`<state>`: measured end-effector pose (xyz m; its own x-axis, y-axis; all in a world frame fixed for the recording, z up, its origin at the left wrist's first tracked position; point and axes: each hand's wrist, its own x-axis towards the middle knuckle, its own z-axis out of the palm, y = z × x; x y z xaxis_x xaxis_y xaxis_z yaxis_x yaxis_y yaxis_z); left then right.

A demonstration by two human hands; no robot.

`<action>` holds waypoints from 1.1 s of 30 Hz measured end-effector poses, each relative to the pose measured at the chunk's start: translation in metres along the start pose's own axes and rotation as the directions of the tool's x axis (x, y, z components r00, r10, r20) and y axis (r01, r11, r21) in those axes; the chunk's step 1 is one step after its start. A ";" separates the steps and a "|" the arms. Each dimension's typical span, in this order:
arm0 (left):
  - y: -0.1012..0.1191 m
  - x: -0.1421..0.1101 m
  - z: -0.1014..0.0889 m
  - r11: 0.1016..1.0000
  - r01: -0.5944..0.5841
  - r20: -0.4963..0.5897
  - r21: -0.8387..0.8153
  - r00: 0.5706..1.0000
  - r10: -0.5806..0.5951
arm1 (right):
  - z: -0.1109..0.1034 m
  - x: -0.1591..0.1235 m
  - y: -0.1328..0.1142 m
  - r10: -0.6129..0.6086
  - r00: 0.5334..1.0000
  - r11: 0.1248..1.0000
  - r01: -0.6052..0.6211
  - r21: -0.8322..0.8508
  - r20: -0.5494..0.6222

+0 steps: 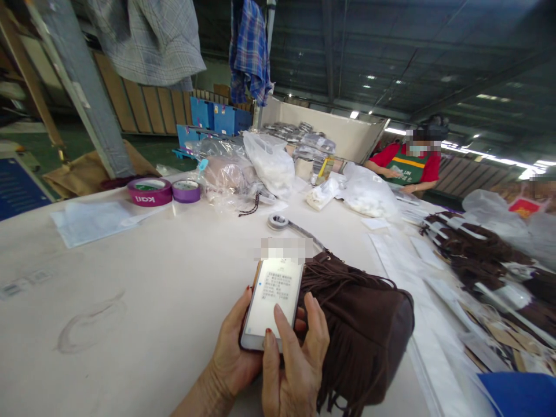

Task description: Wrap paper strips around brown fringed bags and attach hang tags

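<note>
My left hand (237,350) is wrapped around a white-fronted smartphone (274,298) from its left side and below. The lit screen carries several lines of text, too small to read. Over the lower screen is my right hand (297,362), fingers apart, the index fingertip at the glass; whether it presses cannot be made out. Directly right of the phone lies a dark brown fringed bag (369,324) on its side, partly behind my right hand. A grey strap (306,233) runs from the bag towards a small roll of tape (278,221).
A magenta tape roll (150,191) and a purple one (186,191) lie at the left back, near white sheets (95,220). Plastic-wrapped goods (226,171) and white plastic bags (271,165) line the far side. More brown fringed bags (482,240) lie right; a co-worker (408,165) stands beyond.
</note>
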<state>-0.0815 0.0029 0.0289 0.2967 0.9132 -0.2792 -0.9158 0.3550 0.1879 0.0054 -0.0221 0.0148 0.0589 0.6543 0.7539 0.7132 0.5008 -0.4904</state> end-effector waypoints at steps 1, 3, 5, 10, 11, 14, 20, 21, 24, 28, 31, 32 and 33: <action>0.000 0.000 0.000 1.000 -0.006 0.008 -0.003 1.000 0.007 | 0.000 0.000 0.000 -0.012 1.000 1.000 0.013 0.006 -0.005; 0.001 0.000 -0.001 1.000 -0.010 0.039 0.000 0.999 0.009 | 0.000 -0.001 0.001 -0.031 0.999 0.999 0.031 0.013 -0.012; 0.001 0.000 -0.001 1.000 -0.003 0.072 0.010 0.997 0.002 | 0.000 -0.001 0.002 -0.043 0.999 0.999 0.043 0.017 -0.016; 0.000 0.000 -0.003 1.000 0.010 0.088 0.014 0.996 -0.011 | 0.000 0.000 0.002 -0.033 0.999 0.999 0.033 -0.016 0.010; 0.000 0.000 -0.005 1.000 0.021 0.105 0.013 0.994 -0.023 | 0.000 0.001 0.002 -0.027 0.999 0.999 0.028 -0.032 0.018; -0.001 0.001 -0.008 0.999 0.046 0.150 0.005 0.988 -0.046 | 0.000 0.002 0.001 -0.010 0.999 0.999 0.011 -0.052 0.032; -0.001 0.000 -0.004 1.000 0.009 0.043 0.021 0.999 -0.010 | -0.001 0.001 -0.005 0.038 0.999 0.999 -0.038 0.010 0.031; -0.001 -0.001 -0.002 0.999 0.000 0.020 0.032 1.000 -0.001 | -0.002 0.001 -0.007 0.051 0.998 0.999 -0.051 0.010 0.033; -0.001 -0.002 0.003 0.998 -0.007 -0.052 0.061 0.999 0.010 | -0.002 0.000 -0.008 0.069 0.997 0.998 -0.068 -0.008 0.039; -0.004 -0.004 0.007 0.997 0.021 -0.077 0.068 0.997 -0.016 | -0.001 0.001 -0.009 0.070 0.997 0.997 -0.069 -0.034 0.029; -0.005 -0.004 0.007 0.998 0.034 -0.034 0.055 0.999 -0.033 | -0.001 0.001 -0.009 0.087 0.996 0.996 -0.086 -0.019 0.024; -0.005 -0.003 0.007 0.999 0.028 -0.032 0.046 0.999 -0.027 | -0.001 0.002 -0.008 0.099 0.995 0.995 -0.099 -0.005 0.026; -0.005 -0.003 0.006 0.999 0.017 -0.036 0.035 0.999 -0.016 | -0.002 0.001 -0.008 0.113 0.993 0.994 -0.113 0.010 0.027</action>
<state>-0.0761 -0.0005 0.0343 0.3017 0.8997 -0.3155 -0.9003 0.3777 0.2162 0.0009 -0.0261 0.0206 0.1199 0.7218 0.6816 0.6947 0.4295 -0.5770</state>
